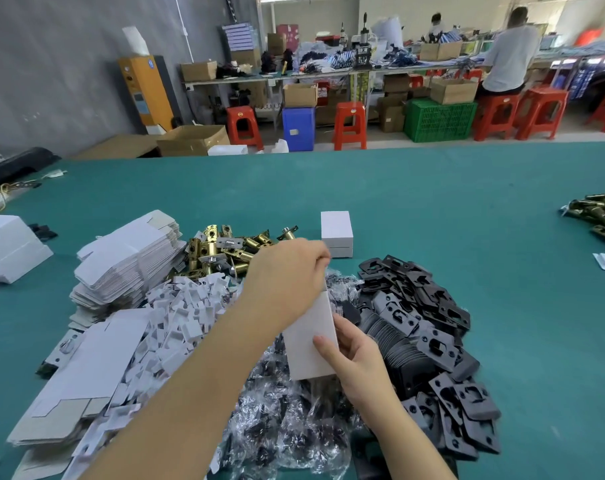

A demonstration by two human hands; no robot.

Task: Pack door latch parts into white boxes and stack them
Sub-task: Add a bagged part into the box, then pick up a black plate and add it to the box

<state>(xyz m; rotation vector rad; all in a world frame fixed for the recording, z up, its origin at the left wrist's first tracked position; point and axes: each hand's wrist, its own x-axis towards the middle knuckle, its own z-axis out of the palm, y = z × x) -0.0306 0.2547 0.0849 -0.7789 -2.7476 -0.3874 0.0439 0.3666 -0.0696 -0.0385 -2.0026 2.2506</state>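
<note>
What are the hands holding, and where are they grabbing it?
A white box. The right hand grips its lower side; the left hand pinches its top end.

table cover (432,209) teal; held box (309,344) white; strike plates (429,327) black; latch bolts (224,251) brass and silver; stools (350,124) red.

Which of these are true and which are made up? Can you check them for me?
1. Both hands hold the white box. True.
2. The black plates lie left of the flat cartons. False: they lie right of them.
3. A closed white box stands on the green table. True.
4. The right hand is picking up a brass latch. False: it grips the box, as does the left hand.
</note>
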